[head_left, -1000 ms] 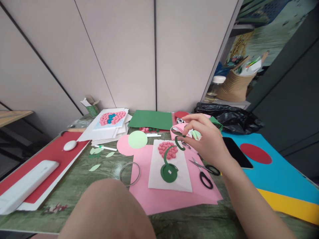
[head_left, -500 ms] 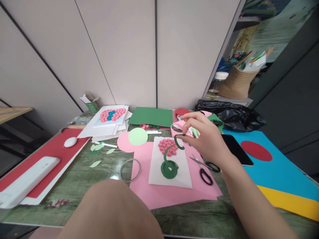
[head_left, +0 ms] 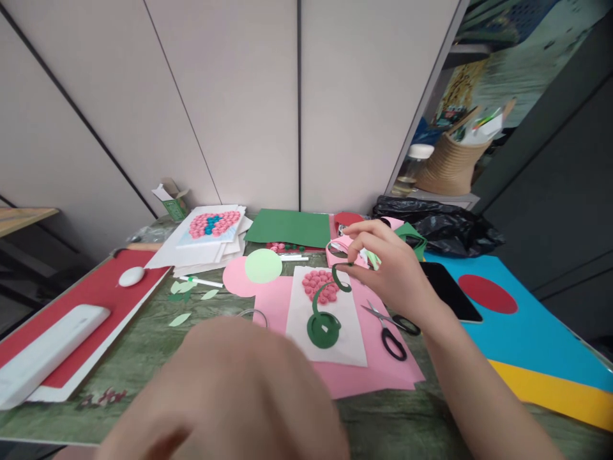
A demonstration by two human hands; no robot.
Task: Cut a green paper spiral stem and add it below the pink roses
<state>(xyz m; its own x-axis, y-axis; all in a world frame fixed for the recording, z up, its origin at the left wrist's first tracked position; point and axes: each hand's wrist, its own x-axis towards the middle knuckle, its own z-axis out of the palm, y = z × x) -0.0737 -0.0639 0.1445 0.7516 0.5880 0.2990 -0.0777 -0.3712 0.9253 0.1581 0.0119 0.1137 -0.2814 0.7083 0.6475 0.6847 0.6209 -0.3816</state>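
My right hand (head_left: pixel 383 259) is closed in a pinch on the upper end of a dark green paper spiral (head_left: pixel 324 329). The strip hangs in curls from my fingertips, and its coiled base is over a white sheet (head_left: pixel 313 356). Behind the strip, pink paper balls (head_left: pixel 318 285) form a heart on that sheet. Scissors (head_left: pixel 389 329) with black handles lie partly spread, below my right hand. My left hand (head_left: pixel 234 390) looms blurred and close at the bottom, its fingers hidden. It covers most of a grey ring (head_left: pixel 258 314), perhaps a tape roll.
Pink paper (head_left: pixel 383 377) lies under the white sheet. Paper leaves (head_left: pixel 180 319) and a white pen (head_left: pixel 204 282) are left of it. Green card (head_left: pixel 290 228) and a finished picture (head_left: pixel 211 225) lie behind. A black tablet (head_left: pixel 450 291) and blue paper (head_left: pixel 531 332) are at right.
My left hand has come up at the bottom and now hides most of the ring. The right hand keeps its pinch on the green spiral. The view has shifted slightly.
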